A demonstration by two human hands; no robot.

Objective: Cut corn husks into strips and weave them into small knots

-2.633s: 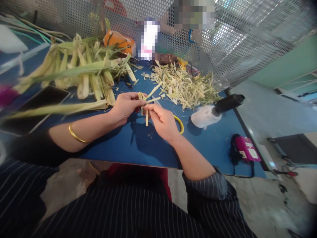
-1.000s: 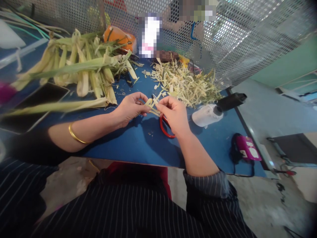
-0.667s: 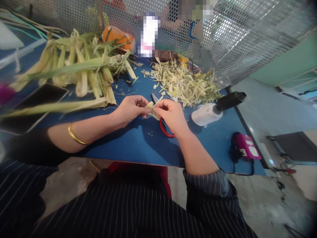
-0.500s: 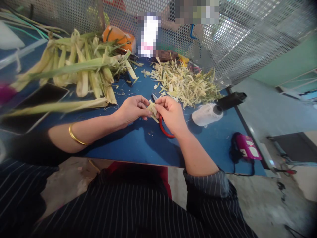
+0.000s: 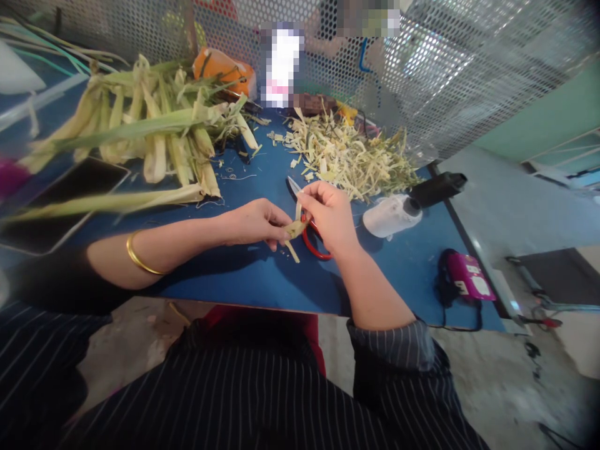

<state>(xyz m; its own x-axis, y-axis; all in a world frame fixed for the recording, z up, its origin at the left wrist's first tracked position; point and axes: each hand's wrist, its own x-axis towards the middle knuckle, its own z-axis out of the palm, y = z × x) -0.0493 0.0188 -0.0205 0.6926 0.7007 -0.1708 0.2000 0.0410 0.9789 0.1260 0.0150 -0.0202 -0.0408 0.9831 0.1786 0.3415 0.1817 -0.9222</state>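
Note:
A small pale strip of husk (image 5: 295,230) is stretched between my two hands above the blue table. My left hand (image 5: 260,222) pinches its lower left part, and one loose end hangs down below the fingers. My right hand (image 5: 330,212) is closed on the strip's upper right part. Under and beside the right hand lie red-handled scissors (image 5: 310,245), their blades pointing up and left; part of them is hidden by the fingers. A heap of shredded husk (image 5: 349,153) lies beyond my right hand. Long pale-green husks (image 5: 154,134) are piled beyond my left forearm.
A white thread cone (image 5: 391,217) and a black cone (image 5: 440,189) lie right of my right hand. A magenta device with a strap (image 5: 469,277) sits near the right edge. A perforated metal screen (image 5: 300,47) closes off the back; an orange packet (image 5: 224,70) lies before it.
My left hand has moved slightly down and right, and my right hand a little to the right. The husk strip is now drawn into a looped shape, and more of the scissors' blades shows.

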